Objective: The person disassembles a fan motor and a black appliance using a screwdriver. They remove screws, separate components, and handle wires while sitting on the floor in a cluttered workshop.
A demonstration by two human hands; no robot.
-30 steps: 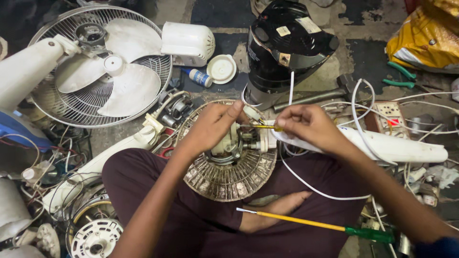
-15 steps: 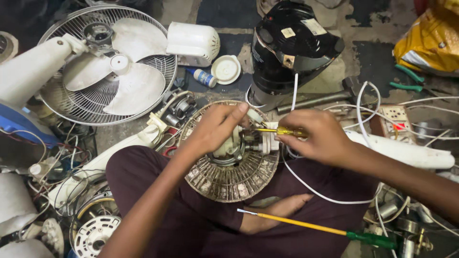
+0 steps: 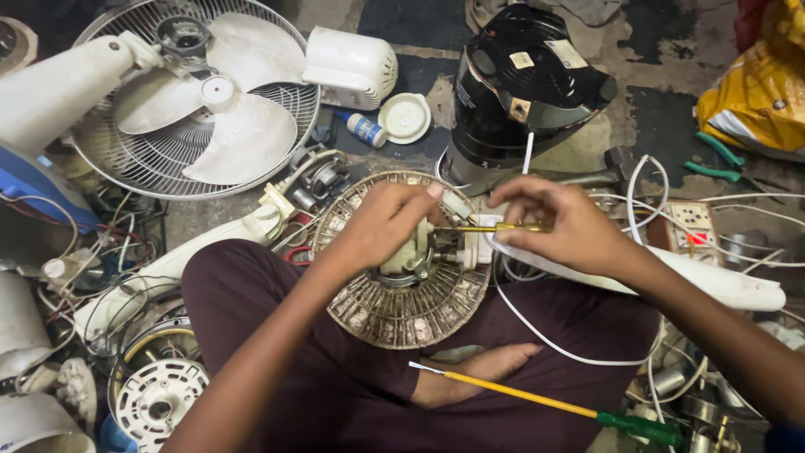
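Right now my left hand [image 3: 381, 222] grips the fan motor [image 3: 417, 256] on my lap, while my right hand [image 3: 563, 225] pinches a yellow screwdriver [image 3: 490, 227] lying sideways, tip pointing left into it.

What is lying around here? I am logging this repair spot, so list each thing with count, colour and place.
fan guard with motor: one, tan, on the lap
small screwdriver: one, yellow, at the motor
long screwdriver: one, yellow shaft with green handle, across the legs
fan with blades: one, white, top left
black appliance: one, top centre
yellow bag: one, top right
green pliers: one, right of the appliance
white cable: one, over the lap
left hand: grip on the motor
right hand: grip on the small screwdriver
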